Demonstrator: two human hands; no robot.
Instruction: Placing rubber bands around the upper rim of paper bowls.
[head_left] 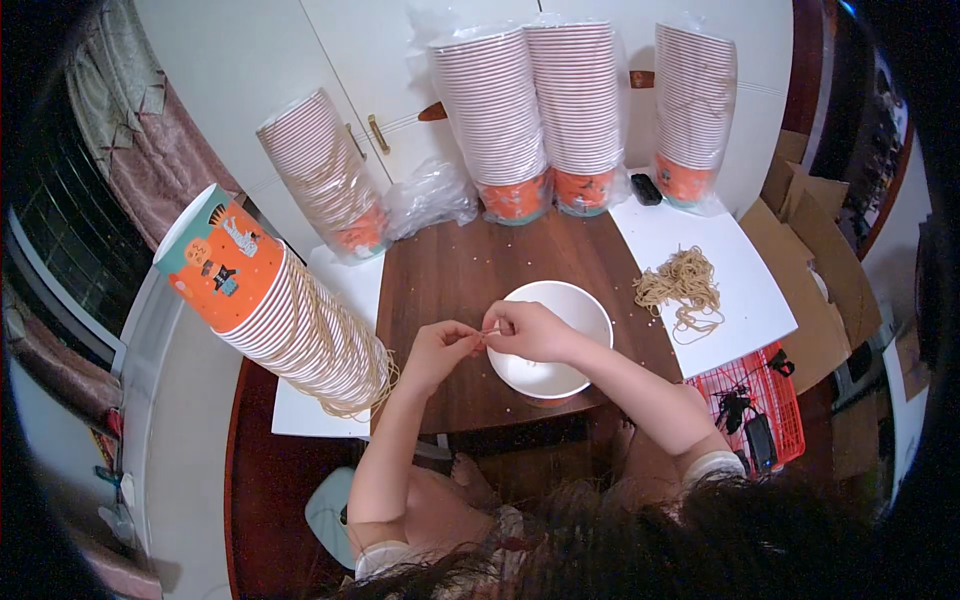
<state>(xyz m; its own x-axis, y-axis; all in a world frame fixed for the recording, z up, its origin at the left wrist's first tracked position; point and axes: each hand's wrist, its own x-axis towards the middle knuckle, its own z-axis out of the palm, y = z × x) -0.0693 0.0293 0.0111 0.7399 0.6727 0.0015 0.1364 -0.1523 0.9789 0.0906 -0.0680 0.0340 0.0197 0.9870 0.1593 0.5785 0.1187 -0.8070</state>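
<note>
My left hand (pixel 447 350) and my right hand (pixel 530 331) meet over the left rim of a round white tub (pixel 580 372) on the brown table. The fingertips of both pinch together on something small and pale, too small to name. A few little bits lie at the bottom of the tub. To the left leans a tall stack of paper tubs (pixel 300 310), the end one printed orange and green, with beige cord loops (pixel 350 345) draped over the stack. On the right lies a tangled pile of beige cord loops (pixel 683 284).
Plastic-wrapped tub stacks stand along the back, at the left (pixel 320 165), the middle (pixel 495 110) and the right (pixel 692 110). Crumpled clear plastic (pixel 430 197) and a small black object (pixel 645 189) lie there too. A red basket (pixel 785 400) and cardboard boxes (pixel 820 270) sit at right.
</note>
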